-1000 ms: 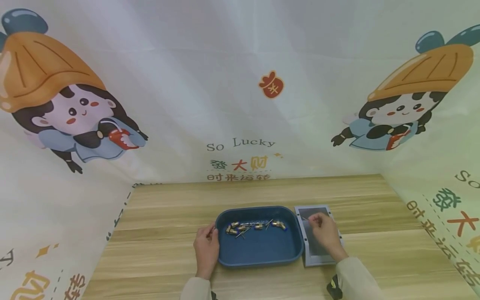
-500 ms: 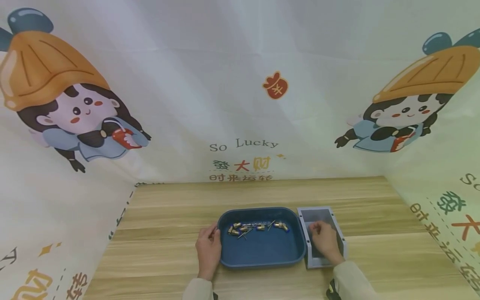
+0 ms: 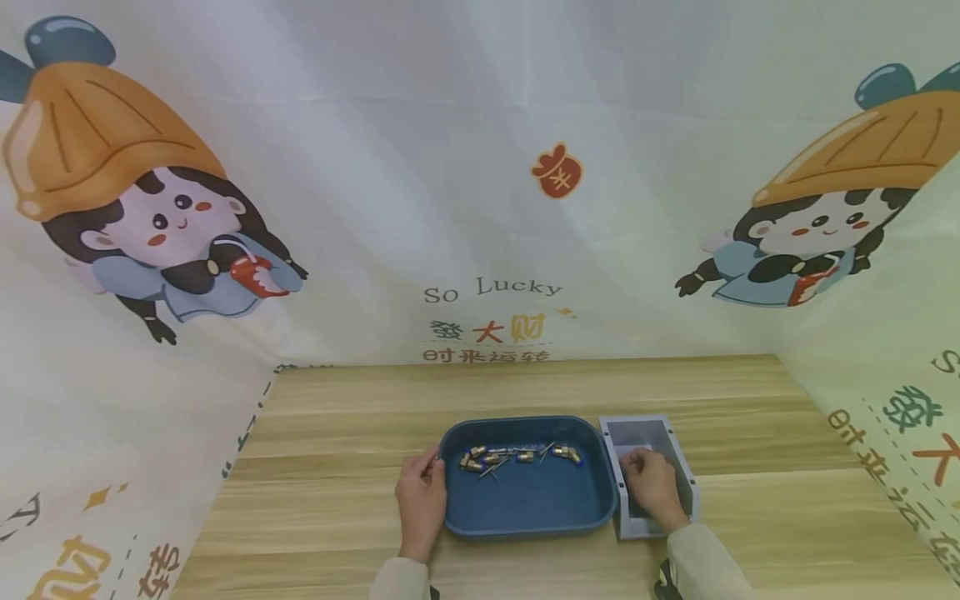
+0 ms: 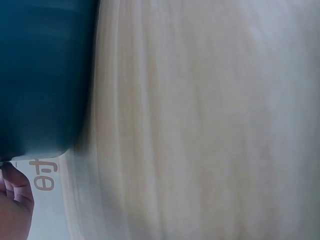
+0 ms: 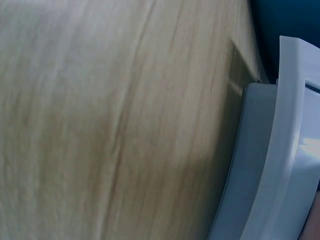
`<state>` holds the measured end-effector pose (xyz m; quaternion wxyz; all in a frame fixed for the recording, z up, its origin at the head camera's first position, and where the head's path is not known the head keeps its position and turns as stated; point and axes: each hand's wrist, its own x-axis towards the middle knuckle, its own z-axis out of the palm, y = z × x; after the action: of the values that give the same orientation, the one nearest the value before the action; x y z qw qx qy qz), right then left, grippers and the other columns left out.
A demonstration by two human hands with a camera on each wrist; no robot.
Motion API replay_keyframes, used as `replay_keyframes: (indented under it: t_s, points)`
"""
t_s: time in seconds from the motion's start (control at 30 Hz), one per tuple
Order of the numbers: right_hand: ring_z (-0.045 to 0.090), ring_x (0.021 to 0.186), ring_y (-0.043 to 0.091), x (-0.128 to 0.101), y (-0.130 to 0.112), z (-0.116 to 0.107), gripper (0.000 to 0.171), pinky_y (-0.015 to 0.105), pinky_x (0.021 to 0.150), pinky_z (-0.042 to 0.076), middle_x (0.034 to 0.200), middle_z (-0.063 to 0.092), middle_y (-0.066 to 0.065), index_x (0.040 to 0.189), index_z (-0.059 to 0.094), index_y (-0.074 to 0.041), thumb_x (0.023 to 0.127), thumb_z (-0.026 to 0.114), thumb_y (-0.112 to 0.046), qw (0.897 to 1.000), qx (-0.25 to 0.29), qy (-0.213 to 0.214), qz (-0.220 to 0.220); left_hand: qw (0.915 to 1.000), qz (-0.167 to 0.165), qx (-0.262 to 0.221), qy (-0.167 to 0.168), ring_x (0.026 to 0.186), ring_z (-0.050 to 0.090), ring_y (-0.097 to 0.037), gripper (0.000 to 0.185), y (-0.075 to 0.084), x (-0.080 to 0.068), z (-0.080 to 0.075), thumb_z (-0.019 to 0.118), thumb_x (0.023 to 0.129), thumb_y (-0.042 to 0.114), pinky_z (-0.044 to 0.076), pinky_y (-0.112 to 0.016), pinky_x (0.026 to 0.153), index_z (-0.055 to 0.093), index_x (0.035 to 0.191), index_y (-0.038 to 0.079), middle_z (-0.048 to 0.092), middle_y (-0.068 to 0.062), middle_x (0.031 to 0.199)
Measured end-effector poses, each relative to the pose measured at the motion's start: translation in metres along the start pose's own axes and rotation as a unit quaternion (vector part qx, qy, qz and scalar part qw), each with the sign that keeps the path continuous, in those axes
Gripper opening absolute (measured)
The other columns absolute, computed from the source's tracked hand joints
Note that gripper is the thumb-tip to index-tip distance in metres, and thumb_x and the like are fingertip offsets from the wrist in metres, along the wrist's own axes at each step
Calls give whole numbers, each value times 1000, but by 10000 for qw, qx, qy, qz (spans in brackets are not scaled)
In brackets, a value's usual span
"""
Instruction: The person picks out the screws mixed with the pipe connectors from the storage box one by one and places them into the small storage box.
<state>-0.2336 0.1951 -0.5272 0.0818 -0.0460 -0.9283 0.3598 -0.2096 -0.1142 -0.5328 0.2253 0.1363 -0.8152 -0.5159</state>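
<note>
Toward twelve o'clock in the blue tray [image 3: 536,505], the brass-coloured fittings [image 3: 525,457] look light, stiff and slick, best pinched mid-body, while the left hand [image 3: 422,503] grips its nine-o'clock rim and the right hand's [image 3: 654,485] grip, inside the three-o'clock grey bin [image 3: 641,528], is unclear.

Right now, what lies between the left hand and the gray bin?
In the head view, the blue tray, holding brass-colored fittings and thin pins, lies between the left hand and gray bin.

The tray [image 3: 531,507] is dark blue, the bin [image 3: 641,527] grey.
</note>
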Motion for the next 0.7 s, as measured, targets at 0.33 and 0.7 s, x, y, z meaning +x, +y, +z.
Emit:
replay_keyframes:
  t_s: [0.33,0.7]
  points:
    - [58,64,21,0,2,-1,10,34,59,46,69,65,14,78,69,6,78,61,-1,9999,-111,5,58,9999,91,9,50,81,57,-17,21,-2,0,2,62,86,-4,47,-22,68,69,106,-4,61,-11,88]
    - [59,64,20,3,0,-4,15,34,58,47,71,67,14,82,70,4,73,58,1,10000,-6,-31,45,10000,13,-58,41,81,57,-17,21,-2,1,1,62,87,-3,47,-20,67,68,106,-5,62,-12,89]
